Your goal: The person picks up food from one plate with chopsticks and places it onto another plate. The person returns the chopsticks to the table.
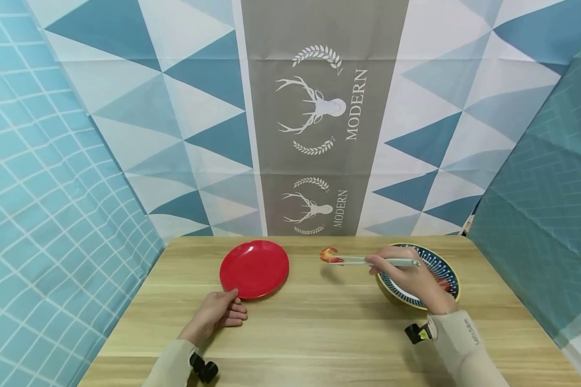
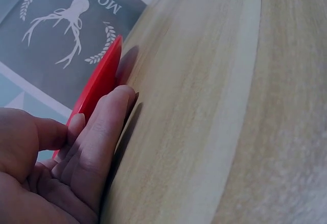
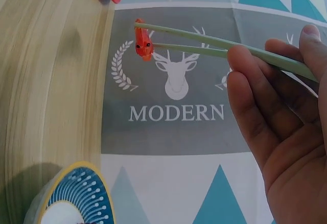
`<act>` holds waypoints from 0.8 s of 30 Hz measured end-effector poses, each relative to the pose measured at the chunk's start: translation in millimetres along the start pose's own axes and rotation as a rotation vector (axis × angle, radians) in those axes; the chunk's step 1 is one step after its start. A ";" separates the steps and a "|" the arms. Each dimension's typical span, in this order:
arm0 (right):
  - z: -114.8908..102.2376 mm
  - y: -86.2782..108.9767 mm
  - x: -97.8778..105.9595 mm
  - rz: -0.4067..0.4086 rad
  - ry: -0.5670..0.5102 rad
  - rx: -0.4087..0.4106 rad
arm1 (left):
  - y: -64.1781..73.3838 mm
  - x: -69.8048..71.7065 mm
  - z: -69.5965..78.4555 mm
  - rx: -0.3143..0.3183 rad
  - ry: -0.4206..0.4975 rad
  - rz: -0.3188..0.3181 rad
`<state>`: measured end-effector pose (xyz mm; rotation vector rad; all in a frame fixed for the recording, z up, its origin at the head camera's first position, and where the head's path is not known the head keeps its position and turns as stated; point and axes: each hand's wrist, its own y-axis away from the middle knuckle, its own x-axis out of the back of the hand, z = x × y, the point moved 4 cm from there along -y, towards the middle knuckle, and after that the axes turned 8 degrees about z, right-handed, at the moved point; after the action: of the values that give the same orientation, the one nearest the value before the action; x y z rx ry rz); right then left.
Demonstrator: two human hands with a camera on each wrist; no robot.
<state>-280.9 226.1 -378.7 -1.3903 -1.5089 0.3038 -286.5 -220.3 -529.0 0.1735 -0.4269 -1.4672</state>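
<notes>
My right hand (image 1: 409, 274) holds a pair of pale green chopsticks (image 3: 214, 45), whose tips pinch an orange-red shrimp (image 1: 330, 255) in the air over the table. Dark spots like eyes show on the shrimp (image 3: 143, 45) in the right wrist view. At the near left rim of a round red plate (image 1: 254, 269), my left hand (image 1: 218, 312) grips the edge between thumb and fingers. The plate (image 2: 99, 86) appears nearly edge-on in the left wrist view. Under my right wrist stands a blue-and-white patterned bowl (image 1: 452, 271) with a yellow rim, holding reddish pieces partly hidden by the hand.
The wooden table (image 1: 314, 333) ends at the back against a hanging cloth (image 1: 319, 32) printed with triangles and deer heads. Blue tiled-pattern cloth (image 1: 39, 188) borders the left side, and teal cloth (image 1: 542, 204) borders the right. Small black cameras (image 1: 204, 370) are strapped to both wrists.
</notes>
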 end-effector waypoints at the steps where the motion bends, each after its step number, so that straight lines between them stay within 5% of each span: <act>1: -0.2 -0.4 -0.7 0.001 0.003 0.004 | -0.1 -0.3 0.2 -0.004 0.001 -0.004; 16: -4.5 -13.6 -24.2 -0.048 -0.087 0.000 | 2.5 -0.7 1.5 -0.006 -0.013 -0.051; 24: -10.5 -14.9 -38.8 -0.069 -0.179 -0.005 | 2.8 -2.6 0.3 0.011 0.008 -0.026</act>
<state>-288.7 184.0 -381.9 -1.3406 -1.7018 0.3901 -284.2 -217.4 -528.1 0.1941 -0.4274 -1.4892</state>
